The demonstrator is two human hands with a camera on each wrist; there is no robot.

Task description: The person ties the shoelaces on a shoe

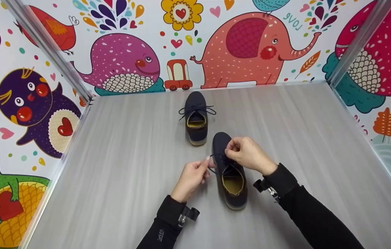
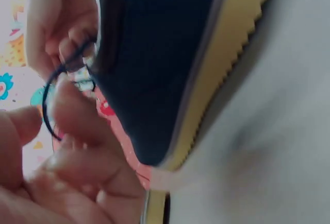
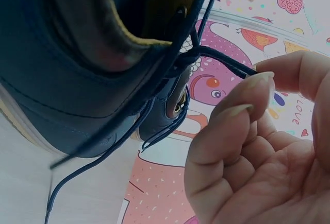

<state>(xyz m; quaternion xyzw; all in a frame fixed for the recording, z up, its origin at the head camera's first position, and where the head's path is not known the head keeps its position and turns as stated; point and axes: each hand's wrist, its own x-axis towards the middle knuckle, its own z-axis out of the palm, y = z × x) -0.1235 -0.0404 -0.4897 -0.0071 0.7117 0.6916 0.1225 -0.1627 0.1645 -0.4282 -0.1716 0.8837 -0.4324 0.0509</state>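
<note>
A dark navy lace-up shoe [image 1: 238,202] with a tan inside stands on the floor, toe pointing away. My right hand [image 1: 250,155] is over its laces from the right; in the right wrist view its thumb and fingertips pinch a doubled dark shoelace [image 3: 221,58] coming out of a knot [image 3: 186,59]. A loose lace end [image 3: 77,171] hangs down the shoe's side. From the left, my left hand [image 1: 190,178] holds a curved piece of lace [image 2: 46,98] between thumb and forefinger, close beside the shoe.
Farther forward and slightly left stands the matching shoe [image 1: 197,135], its lace tied in a bow. Both shoes are on a grey wood-grain floor [image 1: 130,145]. Panels with cartoon animals [image 1: 126,62] enclose it at the back and sides, with metal strips [image 1: 57,52] at the corners.
</note>
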